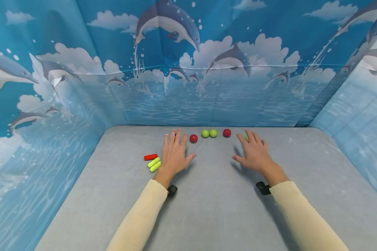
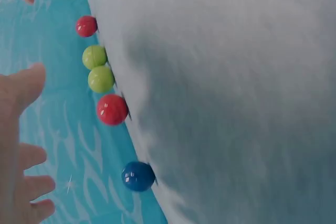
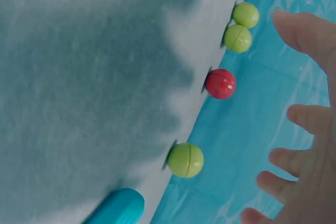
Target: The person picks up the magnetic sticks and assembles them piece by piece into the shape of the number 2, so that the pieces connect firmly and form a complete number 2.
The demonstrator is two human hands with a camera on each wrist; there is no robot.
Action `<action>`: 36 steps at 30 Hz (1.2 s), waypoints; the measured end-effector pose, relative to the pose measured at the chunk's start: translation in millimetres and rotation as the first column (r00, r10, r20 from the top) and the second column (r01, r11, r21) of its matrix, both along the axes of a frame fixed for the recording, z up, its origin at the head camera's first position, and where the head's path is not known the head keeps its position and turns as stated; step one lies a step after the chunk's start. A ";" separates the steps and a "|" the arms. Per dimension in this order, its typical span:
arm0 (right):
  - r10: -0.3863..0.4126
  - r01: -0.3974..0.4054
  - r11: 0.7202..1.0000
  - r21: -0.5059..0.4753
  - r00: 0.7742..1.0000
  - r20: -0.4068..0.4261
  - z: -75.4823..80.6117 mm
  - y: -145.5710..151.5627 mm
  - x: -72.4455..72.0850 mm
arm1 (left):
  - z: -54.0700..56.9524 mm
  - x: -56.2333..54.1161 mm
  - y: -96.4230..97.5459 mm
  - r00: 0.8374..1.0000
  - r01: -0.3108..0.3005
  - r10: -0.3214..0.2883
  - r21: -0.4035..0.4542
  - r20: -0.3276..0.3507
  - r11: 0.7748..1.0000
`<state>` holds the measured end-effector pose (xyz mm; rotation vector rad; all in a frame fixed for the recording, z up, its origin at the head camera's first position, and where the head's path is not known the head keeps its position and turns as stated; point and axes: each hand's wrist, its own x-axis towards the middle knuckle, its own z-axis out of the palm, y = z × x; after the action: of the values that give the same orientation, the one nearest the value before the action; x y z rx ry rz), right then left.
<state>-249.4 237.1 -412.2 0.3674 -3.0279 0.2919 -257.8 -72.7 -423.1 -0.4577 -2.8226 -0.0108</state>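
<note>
My left hand [image 1: 175, 152] hovers palm down over the grey table, fingers spread, holding nothing. A blue ball [image 2: 138, 176] lies beyond its fingertips, mostly hidden by them in the head view. To its right is a red ball [image 1: 193, 138], followed by two touching green balls [image 1: 205, 133] and another red ball [image 1: 227, 132]. With fingers spread and nothing in its grasp, my right hand [image 1: 254, 153] is held above the table on the right. A green ball [image 3: 186, 160] sits past its fingers, partly covered in the head view. Near it the right wrist view shows a turquoise rounded piece [image 3: 119, 208].
Left of my left hand lie a red stick-like piece [image 1: 150, 157] and two yellow-green ones [image 1: 154, 162]. The grey table [image 1: 207, 209] ends at a dolphin-printed curtain [image 1: 188, 97] behind and along both sides.
</note>
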 end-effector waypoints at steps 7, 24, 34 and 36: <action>0.047 -0.037 0.993 -0.115 0.995 0.089 11.9 17.5 18.6 | 12.1 13.3 -44.1 0.995 0.042 -0.051 0.099 0.090 0.994; 0.062 -0.064 0.994 -0.093 0.998 -0.025 18.3 68.3 67.5 | 14.8 73.9 -173.9 0.998 -0.055 0.053 0.217 0.015 0.975; 0.074 -0.085 0.992 -0.092 0.990 -0.118 15.0 87.1 81.6 | 11.0 81.7 -186.1 0.999 -0.016 0.025 0.253 -0.031 0.967; 0.078 -0.090 0.991 -0.103 0.991 -0.108 14.3 89.1 83.2 | 9.6 81.2 -184.3 0.999 -0.003 0.016 0.263 -0.047 0.965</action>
<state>-166.2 326.2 -397.8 0.4867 -2.8855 0.4258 -176.6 -257.0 -413.5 -0.3770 -2.7214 -0.3632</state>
